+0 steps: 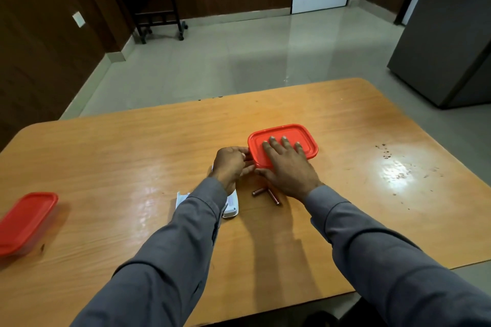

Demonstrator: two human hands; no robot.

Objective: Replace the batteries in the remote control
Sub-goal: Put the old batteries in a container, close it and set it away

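A small container with a red lid (305, 138) stands near the middle of the wooden table (132, 156). My right hand (288, 167) lies flat on the lid with fingers spread. My left hand (230, 167) grips the container's left corner with curled fingers. Two brown batteries (268, 195) lie crossed on the table just below my right hand. A white remote control (232, 206) lies under my left wrist, mostly hidden by the sleeve. A small white piece (181, 198), perhaps its cover, shows left of the sleeve.
A second red-lidded container (25, 221) sits at the table's left edge. Dark specks (390, 159) dot the table's right side. Beyond the table lie a tiled floor, a dark wooden stand (151, 0) and a grey cabinet (446, 34).
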